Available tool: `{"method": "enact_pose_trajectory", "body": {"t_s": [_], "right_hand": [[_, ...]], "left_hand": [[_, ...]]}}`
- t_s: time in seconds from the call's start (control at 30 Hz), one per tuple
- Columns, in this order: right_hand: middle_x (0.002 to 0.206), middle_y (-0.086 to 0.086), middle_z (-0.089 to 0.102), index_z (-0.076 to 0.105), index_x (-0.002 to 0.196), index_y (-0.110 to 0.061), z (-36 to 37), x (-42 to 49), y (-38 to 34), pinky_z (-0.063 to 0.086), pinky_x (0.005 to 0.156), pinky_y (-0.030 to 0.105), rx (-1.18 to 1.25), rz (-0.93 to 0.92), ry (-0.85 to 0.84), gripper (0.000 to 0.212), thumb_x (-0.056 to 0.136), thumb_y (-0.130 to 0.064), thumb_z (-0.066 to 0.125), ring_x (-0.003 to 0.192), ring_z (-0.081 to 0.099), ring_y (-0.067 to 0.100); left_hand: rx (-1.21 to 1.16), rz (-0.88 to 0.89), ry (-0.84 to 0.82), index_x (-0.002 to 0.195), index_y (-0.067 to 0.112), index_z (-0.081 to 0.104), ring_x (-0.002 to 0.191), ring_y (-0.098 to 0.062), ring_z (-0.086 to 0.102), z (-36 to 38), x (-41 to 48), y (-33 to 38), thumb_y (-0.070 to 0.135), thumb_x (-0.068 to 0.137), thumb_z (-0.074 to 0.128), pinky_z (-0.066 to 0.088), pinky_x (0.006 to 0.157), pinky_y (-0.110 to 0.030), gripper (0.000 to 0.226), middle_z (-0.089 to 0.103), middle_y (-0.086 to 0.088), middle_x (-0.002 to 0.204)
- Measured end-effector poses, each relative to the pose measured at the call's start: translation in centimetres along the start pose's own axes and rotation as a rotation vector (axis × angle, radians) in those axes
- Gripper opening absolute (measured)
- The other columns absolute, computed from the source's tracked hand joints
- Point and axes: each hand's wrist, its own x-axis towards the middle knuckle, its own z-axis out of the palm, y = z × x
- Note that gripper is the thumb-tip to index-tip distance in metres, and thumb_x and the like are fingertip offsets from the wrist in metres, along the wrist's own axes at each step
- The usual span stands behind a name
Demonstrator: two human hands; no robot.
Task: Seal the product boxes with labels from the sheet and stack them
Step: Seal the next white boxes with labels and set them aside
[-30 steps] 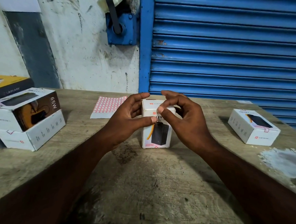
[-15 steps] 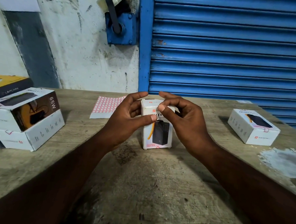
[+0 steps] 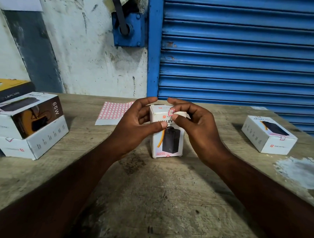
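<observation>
A white product box (image 3: 169,143) stands upright in the middle of the wooden table (image 3: 148,200). My left hand (image 3: 136,125) grips its left side, thumb across the front. My right hand (image 3: 197,124) curls round its upper right, the thumb pressing near a small red-edged label (image 3: 171,112) at the box's top front edge. The label sheet (image 3: 113,113), a grid of red squares, lies flat behind my left hand. Two sealed boxes sit stacked at the left (image 3: 26,124). One more white box (image 3: 268,135) lies flat at the right.
A yellow and black box (image 3: 6,89) lies behind the left stack at the table's edge. A blue roller shutter (image 3: 243,50) and a white wall close off the far side. A pale worn patch (image 3: 300,172) marks the table's right.
My right thumb has slid down off the top edge, uncovering the red-edged label there. The box and my left hand have hardly moved.
</observation>
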Motion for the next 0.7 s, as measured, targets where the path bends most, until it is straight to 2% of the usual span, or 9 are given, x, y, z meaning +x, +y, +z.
{"method": "enact_pose_trajectory", "body": {"t_s": [0.13,0.2,0.5,0.7], "right_hand": [[0.125,0.001,0.070,0.069,0.090,-0.012,-0.04,0.10,0.36,0.052,0.104,0.039,-0.076,-0.043,0.009,0.018,0.091,0.006,0.066,0.120,0.064,0.010],[0.123,0.001,0.071,0.069,0.090,-0.014,0.00,0.08,0.43,0.051,0.105,0.042,-0.083,-0.051,0.019,0.019,0.090,0.005,0.067,0.119,0.064,0.010],[0.124,0.000,0.070,0.067,0.096,-0.012,0.18,-0.06,0.52,0.052,0.104,0.041,-0.102,-0.046,0.034,0.019,0.091,0.005,0.067,0.117,0.065,0.010],[0.122,-0.002,0.070,0.065,0.103,-0.007,-0.22,-0.10,0.52,0.050,0.105,0.041,-0.267,-0.145,0.004,0.015,0.088,-0.005,0.068,0.118,0.063,0.008]], "left_hand": [[0.020,0.001,-0.008,0.141,0.022,0.049,0.120,-0.014,0.065,-0.10,0.02,-0.14,0.020,0.072,0.082,0.052,0.105,-0.042,0.077,0.068,0.000,0.130],[0.034,0.001,-0.010,0.141,0.023,0.049,0.121,-0.015,0.065,-0.24,0.06,-0.32,0.015,0.076,0.085,0.052,0.106,-0.043,0.074,0.068,0.000,0.131],[0.025,0.011,-0.023,0.140,0.022,0.049,0.119,-0.014,0.065,-0.12,0.12,-0.29,0.017,0.073,0.082,0.053,0.104,-0.038,0.075,0.067,0.000,0.130],[0.046,0.011,-0.067,0.142,0.024,0.047,0.122,-0.012,0.064,-0.44,0.04,-0.08,0.021,0.072,0.080,0.053,0.103,-0.036,0.078,0.067,0.004,0.132]]}}
